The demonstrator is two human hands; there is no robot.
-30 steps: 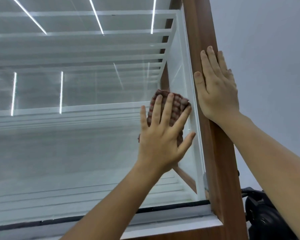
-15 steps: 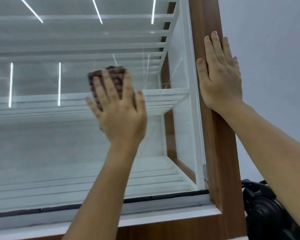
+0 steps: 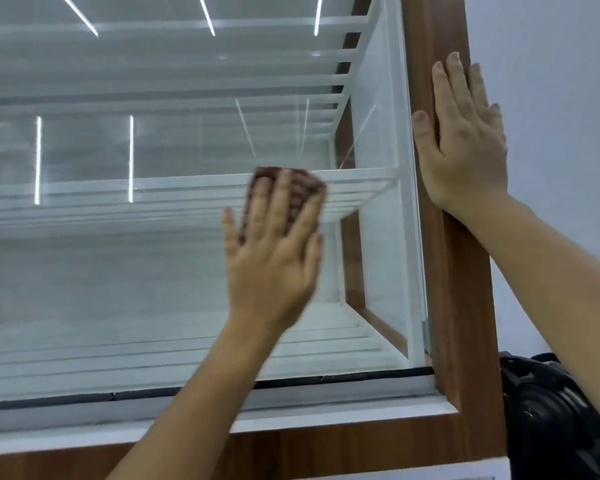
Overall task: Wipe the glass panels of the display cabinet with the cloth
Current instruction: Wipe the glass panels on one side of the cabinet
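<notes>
Flat hands: left (image 3: 274, 251) presses cloth (image 3: 291, 188) on glass (image 3: 118, 271), right (image 3: 465, 140) against wooden post (image 3: 465, 306).

Two hands: left hand (image 3: 274, 258), right hand (image 3: 465, 147); one cloth (image 3: 300, 183); one cabinet (image 3: 454, 306).

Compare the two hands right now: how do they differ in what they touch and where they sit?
The left hand presses the brown cloth flat against the glass panel; the right hand touches only the wooden frame post. The right hand sits higher. Both lie flat with straight fingers.

White slatted shelves (image 3: 187, 199) inside the cabinet (image 3: 444, 271) — bare slats.
</notes>
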